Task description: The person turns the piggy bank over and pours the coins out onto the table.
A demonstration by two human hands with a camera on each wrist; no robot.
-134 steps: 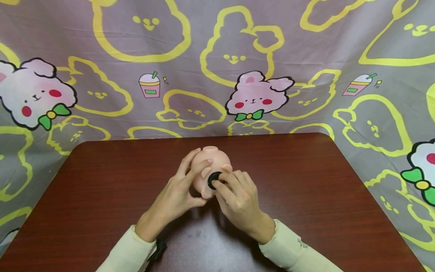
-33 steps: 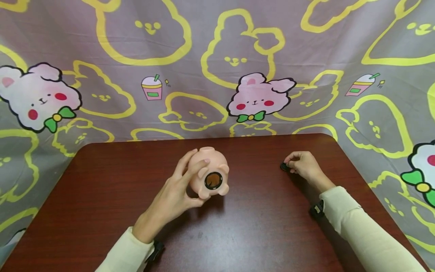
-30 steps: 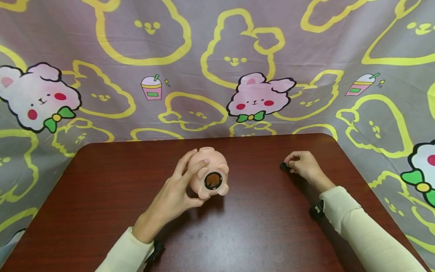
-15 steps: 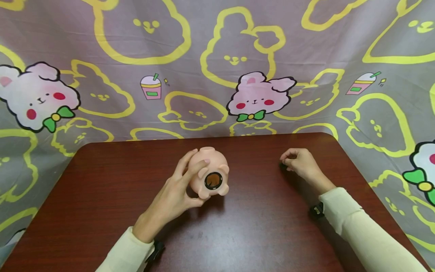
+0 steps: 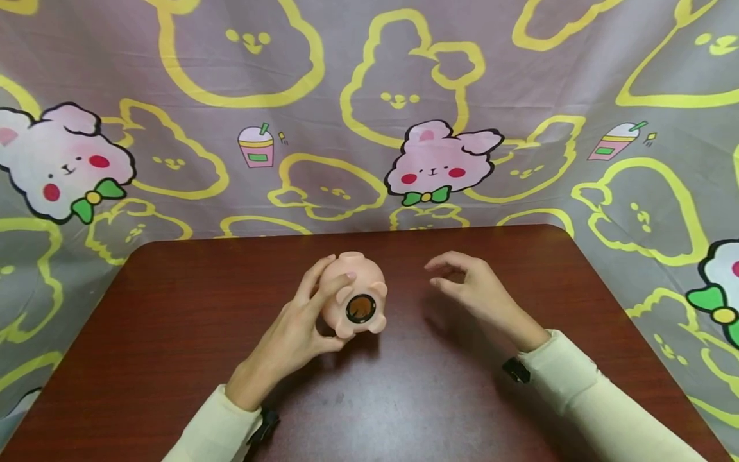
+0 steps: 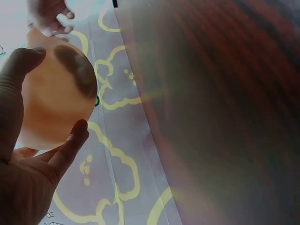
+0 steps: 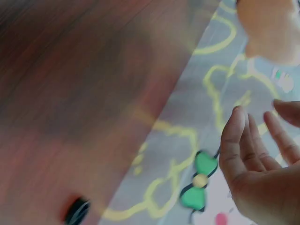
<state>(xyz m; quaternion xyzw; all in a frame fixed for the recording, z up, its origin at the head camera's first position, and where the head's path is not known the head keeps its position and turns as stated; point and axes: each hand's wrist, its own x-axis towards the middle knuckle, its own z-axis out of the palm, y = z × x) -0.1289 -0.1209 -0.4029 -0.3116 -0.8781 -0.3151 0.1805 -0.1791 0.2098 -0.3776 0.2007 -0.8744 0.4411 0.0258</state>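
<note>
Cream left sleeve (image 5: 216,423): below and to the left of the round, pale pink, plastic-looking pig figure (image 5: 365,269).
Left hand (image 5: 291,327): wrapped round the pig figure's left side; I grip it with spread fingers over the body and my thumb underneath.
Pig figure: tilted in my grip over the dark red-brown wood-look table (image 5: 190,321), its four stubby feet facing me; I cannot tell whether it touches the tabletop.
Black-rimmed round hole (image 5: 360,308): between the pig figure's feet, uncovered, brownish inside; I make out no contents.
Right hand (image 5: 476,292): right of the pig figure and apart from it, fingers loosely bent, thumb held away, nothing in my grasp.
Small black disc-like cap (image 7: 77,212): on the table, well apart from the pig figure; my right wrist view shows it, blurred.
Cream right sleeve (image 5: 583,378): lower right of the pig figure.
Progress: I judge the uncapping done; any work through the hole, and refitting the cap if wanted, is left.
</note>
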